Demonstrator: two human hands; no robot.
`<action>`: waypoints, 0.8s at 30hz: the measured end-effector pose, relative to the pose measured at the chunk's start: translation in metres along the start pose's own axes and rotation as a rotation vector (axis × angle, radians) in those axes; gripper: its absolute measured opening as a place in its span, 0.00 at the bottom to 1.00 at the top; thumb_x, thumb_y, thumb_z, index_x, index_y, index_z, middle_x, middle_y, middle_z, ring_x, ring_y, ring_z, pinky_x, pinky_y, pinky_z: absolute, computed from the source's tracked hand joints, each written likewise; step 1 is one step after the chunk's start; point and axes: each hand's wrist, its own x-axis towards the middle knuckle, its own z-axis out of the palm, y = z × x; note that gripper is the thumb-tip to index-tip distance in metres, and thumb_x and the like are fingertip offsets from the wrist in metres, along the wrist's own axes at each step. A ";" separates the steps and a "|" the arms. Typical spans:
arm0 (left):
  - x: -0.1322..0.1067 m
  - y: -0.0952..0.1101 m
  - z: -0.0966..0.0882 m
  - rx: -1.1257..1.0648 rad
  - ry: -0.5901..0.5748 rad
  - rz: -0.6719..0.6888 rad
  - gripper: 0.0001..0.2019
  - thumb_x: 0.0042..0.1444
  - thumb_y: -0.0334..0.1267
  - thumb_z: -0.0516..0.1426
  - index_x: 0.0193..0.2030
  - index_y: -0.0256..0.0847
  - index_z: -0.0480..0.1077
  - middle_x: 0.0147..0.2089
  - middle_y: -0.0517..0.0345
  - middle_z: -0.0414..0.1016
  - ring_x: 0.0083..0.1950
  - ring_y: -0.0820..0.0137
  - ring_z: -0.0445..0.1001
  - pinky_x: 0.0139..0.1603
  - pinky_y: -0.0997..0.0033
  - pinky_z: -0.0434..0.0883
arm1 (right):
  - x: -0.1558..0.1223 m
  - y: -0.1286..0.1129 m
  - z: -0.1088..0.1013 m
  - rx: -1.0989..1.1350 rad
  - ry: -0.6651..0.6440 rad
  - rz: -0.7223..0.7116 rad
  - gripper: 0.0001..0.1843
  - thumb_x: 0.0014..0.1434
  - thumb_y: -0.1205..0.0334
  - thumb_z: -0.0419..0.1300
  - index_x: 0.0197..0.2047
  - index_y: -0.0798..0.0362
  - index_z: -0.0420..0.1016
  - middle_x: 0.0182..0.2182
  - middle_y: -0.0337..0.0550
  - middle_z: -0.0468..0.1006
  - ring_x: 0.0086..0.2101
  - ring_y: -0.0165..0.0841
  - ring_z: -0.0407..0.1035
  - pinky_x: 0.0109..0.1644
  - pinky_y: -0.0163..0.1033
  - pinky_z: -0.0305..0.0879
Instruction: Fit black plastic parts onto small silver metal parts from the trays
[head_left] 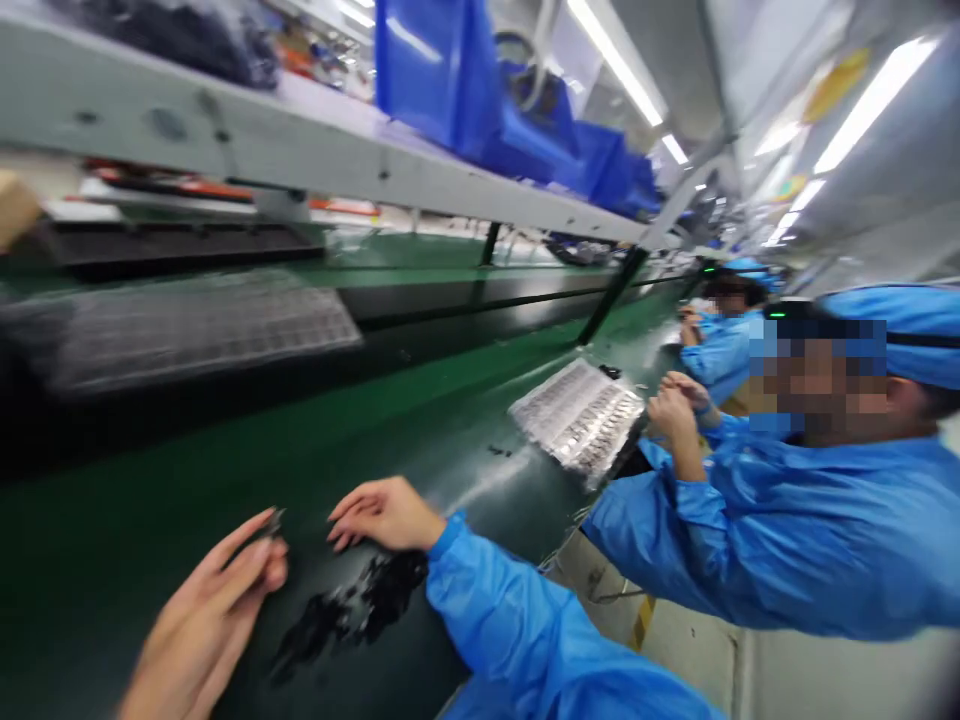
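Currently, the person's bare left hand (217, 605) is pinching a small, dark, partly shiny piece (277, 521) between its thumb and index finger, holding it up above the smooth dark-green work surface (420, 430). Blur is hiding the exact shape of that piece. The bare right hand (386, 512), emerging from a shiny blue sleeve (517, 610), is hovering just beside it with the fingers curling loosely toward the left hand; whether they are gripping anything, I cannot tell. Below and between the two hands, a loose, flat heap of small black pieces (394, 595) is spreading over the green surface.

Farther right, a clear plastic tray with rows of small compartments (551, 405) is lying on the surface, and a few tiny black bits (499, 451) are resting near its left side. Just past the tray, a co-worker in a blue smock (750, 530) is bringing both hands close together. On the left, a second translucent gridded tray (202, 330) is resting on a long black strip (420, 310). Overhead, deep-blue plastic bins (435, 80) are standing along a pale shelf (322, 150).
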 end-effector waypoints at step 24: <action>-0.005 -0.019 0.002 -0.026 -0.252 0.088 0.27 0.49 0.39 0.70 0.55 0.33 0.74 0.34 0.54 0.78 0.30 0.71 0.74 0.33 0.72 0.68 | -0.022 -0.029 0.001 0.024 0.060 -0.064 0.21 0.50 0.49 0.75 0.41 0.53 0.79 0.31 0.44 0.84 0.30 0.33 0.77 0.37 0.40 0.74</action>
